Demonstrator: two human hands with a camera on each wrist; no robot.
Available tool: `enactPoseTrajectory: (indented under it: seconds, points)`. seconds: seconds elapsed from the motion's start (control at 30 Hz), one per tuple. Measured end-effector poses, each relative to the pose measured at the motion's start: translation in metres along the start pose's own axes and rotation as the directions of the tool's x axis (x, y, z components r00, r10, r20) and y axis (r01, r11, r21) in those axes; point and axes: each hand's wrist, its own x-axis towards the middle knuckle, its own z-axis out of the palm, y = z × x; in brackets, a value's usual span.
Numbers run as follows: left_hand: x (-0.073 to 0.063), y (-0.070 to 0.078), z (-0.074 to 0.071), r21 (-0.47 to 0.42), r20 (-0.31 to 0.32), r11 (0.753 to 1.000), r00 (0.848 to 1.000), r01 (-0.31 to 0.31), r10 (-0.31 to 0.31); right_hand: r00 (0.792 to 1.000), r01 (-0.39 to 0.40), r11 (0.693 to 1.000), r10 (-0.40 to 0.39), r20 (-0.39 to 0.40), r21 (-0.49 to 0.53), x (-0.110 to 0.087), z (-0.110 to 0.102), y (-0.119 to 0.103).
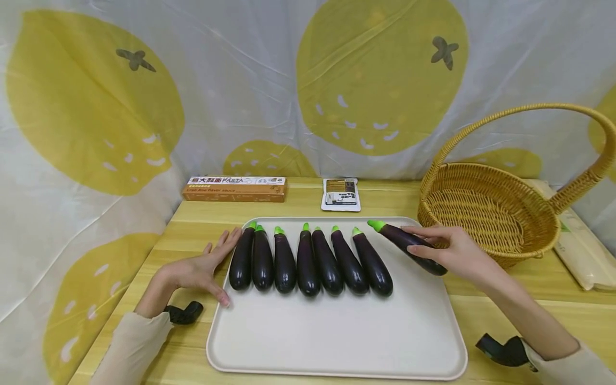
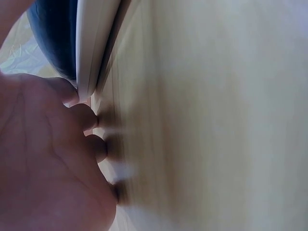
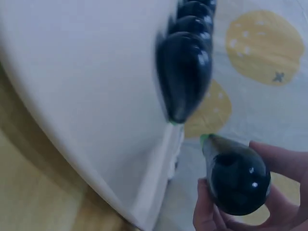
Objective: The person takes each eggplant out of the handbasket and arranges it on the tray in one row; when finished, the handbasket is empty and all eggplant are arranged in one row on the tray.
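My right hand (image 1: 454, 248) grips a dark purple eggplant (image 1: 409, 246) with a bright green stem, held over the right side of the white tray (image 1: 337, 337). In the right wrist view the held eggplant (image 3: 238, 183) shows its round end, with fingers and thumb around it. Several more eggplants (image 1: 308, 262) lie side by side in a row on the tray's back half, stems pointing away from me. At the tray's left edge my left hand (image 1: 199, 270) has its fingers spread, the thumb over the rim. Its fingertips rest at the table (image 2: 202, 120) in the left wrist view.
A wicker basket (image 1: 481, 208) with a tall handle stands right of the tray. Behind the tray lie a pasta box (image 1: 236, 190) and a small white packet (image 1: 340, 194). A pale flat package (image 1: 584, 251) is beyond the basket, and a lemon-print curtain (image 1: 240, 80) hangs behind.
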Motion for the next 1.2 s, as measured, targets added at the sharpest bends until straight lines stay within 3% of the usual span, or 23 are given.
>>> enactPoseTrajectory:
  seconds: [0.17,0.37,0.67,0.8,0.97,1.2]
  points:
    - [0.000,0.000,0.000,-0.001,0.001,1.000,1.000,0.003,-0.003,1.000,0.009,1.000,-0.009,0.017,-0.008,0.014,0.019,0.003]
    - [-0.001,-0.001,0.000,0.001,-0.002,1.000,1.000,0.005,-0.005,0.999,0.012,0.999,-0.010,0.036,-0.051,0.016,0.025,0.003]
    - [0.000,-0.004,0.001,-0.007,0.000,1.000,1.000,-0.007,0.007,0.985,0.068,0.996,-0.058,0.165,-0.057,0.012,0.025,0.003]
    - [0.000,-0.005,0.001,-0.012,0.002,1.000,1.000,-0.015,0.015,0.969,0.089,0.995,-0.075,0.237,-0.048,0.010,0.022,0.003]
    - [0.000,-0.005,0.001,-0.011,0.001,1.000,1.000,-0.019,0.019,0.945,0.105,0.994,-0.108,0.308,0.024,0.009,0.020,0.002]
    - [0.000,-0.004,0.000,-0.010,0.002,1.000,1.000,-0.014,0.014,0.938,0.027,0.991,-0.069,0.339,0.128,0.010,0.027,-0.001]
